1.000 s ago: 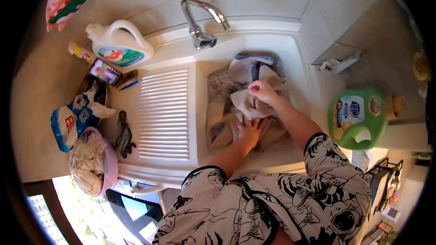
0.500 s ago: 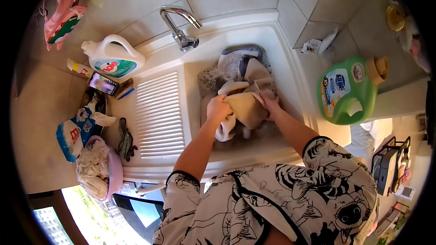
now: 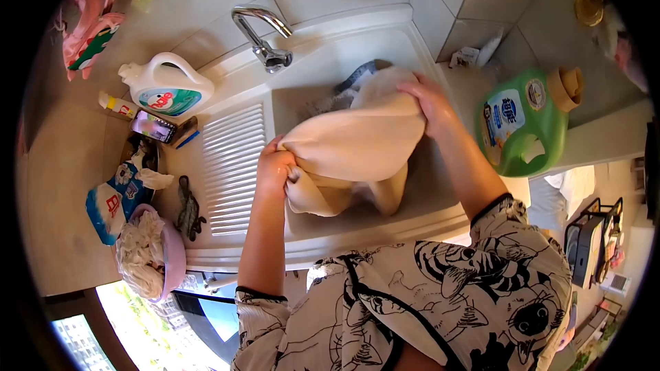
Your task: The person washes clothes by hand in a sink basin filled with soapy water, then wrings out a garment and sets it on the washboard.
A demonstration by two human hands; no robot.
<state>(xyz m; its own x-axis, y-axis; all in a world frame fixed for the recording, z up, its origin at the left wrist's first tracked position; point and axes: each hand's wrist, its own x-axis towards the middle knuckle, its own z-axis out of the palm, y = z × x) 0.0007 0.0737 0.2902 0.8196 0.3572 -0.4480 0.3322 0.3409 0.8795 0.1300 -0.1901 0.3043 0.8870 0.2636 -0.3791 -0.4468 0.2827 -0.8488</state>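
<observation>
A wet beige piece of cloth (image 3: 354,137), perhaps a garment, is stretched between my hands above the sink basin (image 3: 440,192). My left hand (image 3: 275,165) is closed on its left edge, beside the ribbed washboard (image 3: 234,165). On the far right edge, my right hand (image 3: 430,102) grips the same cloth with its fingers wrapped over it. The cloth's lower folds hang into the basin. Behind it, a dark grey-blue part of fabric (image 3: 361,74) shows with some suds; the cloth hides most of the water.
A chrome faucet (image 3: 265,41) rises behind the basin. To the left are a white detergent jug (image 3: 168,86), a lit phone (image 3: 152,126), a dark wet cloth (image 3: 188,209) and a pink basin (image 3: 173,254) of laundry. A green detergent jug (image 3: 526,124) stands at the right.
Both hands have lifted the beige cloth out of the suds and moved apart. The bunched cloth is now spread wide between them. The camera view has shifted slightly.
</observation>
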